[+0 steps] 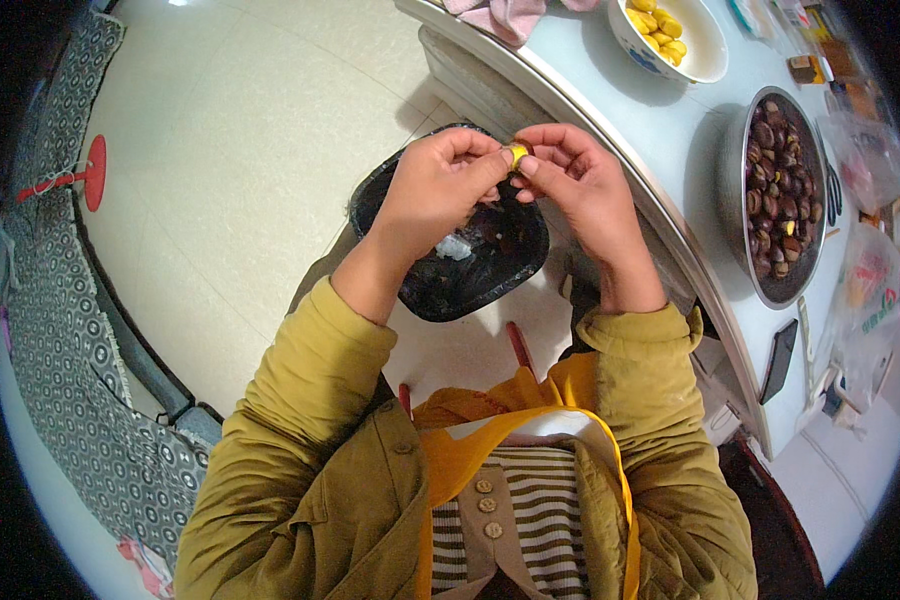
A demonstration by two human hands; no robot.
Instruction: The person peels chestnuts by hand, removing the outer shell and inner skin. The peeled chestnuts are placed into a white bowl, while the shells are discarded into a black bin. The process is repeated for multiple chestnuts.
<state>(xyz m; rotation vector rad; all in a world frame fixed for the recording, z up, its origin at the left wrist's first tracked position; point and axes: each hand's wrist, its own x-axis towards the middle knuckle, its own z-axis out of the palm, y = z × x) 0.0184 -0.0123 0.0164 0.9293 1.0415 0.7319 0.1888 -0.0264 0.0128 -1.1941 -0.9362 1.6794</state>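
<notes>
Between my fingertips is a partly peeled chestnut (520, 154), its yellow flesh showing beside brown shell. My left hand (450, 180) pinches it from the left with thumb and fingers; my right hand (574, 172) grips it from the right. Both hands are above a trash bin lined with a black plastic bag (457, 289), in which some whitish scrap lies. On the table at the right, a metal bowl (735, 199) holds many brown chestnuts in their shells. Farther up, a white patterned bowl (709, 52) contains several peeled yellow chestnuts.
The light table (667, 127) curves along my right side, with a pink cloth (506, 19) at its top edge. A black phone (779, 361), scissors (834, 195) and plastic bags (866, 292) lie around the metal bowl. A patterned sofa cover (52, 292) is at the far left.
</notes>
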